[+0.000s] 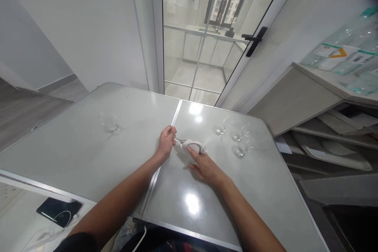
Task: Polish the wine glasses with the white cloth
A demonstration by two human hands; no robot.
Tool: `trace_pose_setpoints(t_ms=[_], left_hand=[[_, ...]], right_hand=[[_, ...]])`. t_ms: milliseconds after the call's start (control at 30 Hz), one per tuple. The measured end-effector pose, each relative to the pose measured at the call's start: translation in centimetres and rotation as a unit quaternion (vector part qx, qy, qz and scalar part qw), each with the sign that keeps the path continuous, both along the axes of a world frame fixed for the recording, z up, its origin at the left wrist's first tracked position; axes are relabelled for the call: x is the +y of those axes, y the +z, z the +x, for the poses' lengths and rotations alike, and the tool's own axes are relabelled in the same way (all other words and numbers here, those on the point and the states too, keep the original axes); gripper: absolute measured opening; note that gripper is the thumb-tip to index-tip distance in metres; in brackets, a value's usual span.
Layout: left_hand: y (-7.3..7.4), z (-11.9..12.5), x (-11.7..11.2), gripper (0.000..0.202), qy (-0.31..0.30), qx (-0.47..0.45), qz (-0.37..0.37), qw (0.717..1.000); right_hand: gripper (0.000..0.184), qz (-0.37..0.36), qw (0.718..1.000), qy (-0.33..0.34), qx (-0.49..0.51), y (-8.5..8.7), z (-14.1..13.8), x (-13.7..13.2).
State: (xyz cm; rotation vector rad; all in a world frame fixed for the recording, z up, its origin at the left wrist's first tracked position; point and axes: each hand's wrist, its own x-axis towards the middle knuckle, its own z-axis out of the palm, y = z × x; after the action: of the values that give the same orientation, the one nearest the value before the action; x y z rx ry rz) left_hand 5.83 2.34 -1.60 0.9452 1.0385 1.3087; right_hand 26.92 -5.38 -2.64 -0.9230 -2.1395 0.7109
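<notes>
A stemmed wine glass [180,142] lies sideways in the air over the table, its bowl turned to the right. My left hand [166,141] is closed around the foot end of its stem. At the bowl, my right hand [209,167] presses its fingers on a whitish cloth [195,146] that appears to be inside the glass; some fingertips are hidden there. To the right stand several clear stemmed glasses, the closest being a glass [239,151] beyond my right hand. Another clear glass [115,128] stands alone on the left half.
The grey table [88,157] has a metal seam down its middle. Behind it is a glass door [191,55] with a black handle [255,41]. At right, a shelf unit [313,90] carries plastic bottles [339,53]. A black phone [59,210] and cable lie lower left.
</notes>
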Motion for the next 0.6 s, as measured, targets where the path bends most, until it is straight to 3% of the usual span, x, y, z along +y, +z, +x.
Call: trace_pose_setpoints(t_ms=[67,133,233,300,333,467,533,600], left_hand=[[0.2,0.0,0.1,0.041,-0.02,-0.012,-0.012,1.0],[0.8,-0.2,-0.2,0.04,-0.048,0.009,0.016,0.999],[1.8,-0.7,-0.8,0.036,-0.081,0.095,0.115,0.986],[2.0,-0.8,-1.0,0.034,-0.068,0.128,0.145,0.979],[1.9,-0.8,-1.0,0.035,-0.054,0.125,0.137,0.981],[1.1,-0.3,-0.6,0.038,-0.036,0.061,0.045,0.996],[0.7,-0.1,-0.3,0.038,-0.052,0.047,0.011,0.997],[0.7,-0.1,-0.2,0.039,-0.062,0.043,-0.007,0.997]], right_hand=[[0.05,-0.039,0.997,-0.041,0.045,-0.2,-0.5,0.0],[0.043,-0.127,0.973,-0.109,0.159,-0.1,-1.1,0.0],[0.05,-0.287,0.878,-0.14,0.357,0.7,-1.7,0.2],[0.052,-0.329,0.844,-0.106,0.41,1.3,-1.9,0.1],[0.052,-0.318,0.854,-0.092,0.4,1.4,-1.9,0.1],[0.055,-0.146,0.968,-0.074,0.191,1.0,-1.0,-0.1],[0.05,-0.077,0.992,-0.057,0.082,0.4,-0.4,0.1],[0.047,-0.063,0.994,-0.07,0.058,0.1,0.0,0.3]])
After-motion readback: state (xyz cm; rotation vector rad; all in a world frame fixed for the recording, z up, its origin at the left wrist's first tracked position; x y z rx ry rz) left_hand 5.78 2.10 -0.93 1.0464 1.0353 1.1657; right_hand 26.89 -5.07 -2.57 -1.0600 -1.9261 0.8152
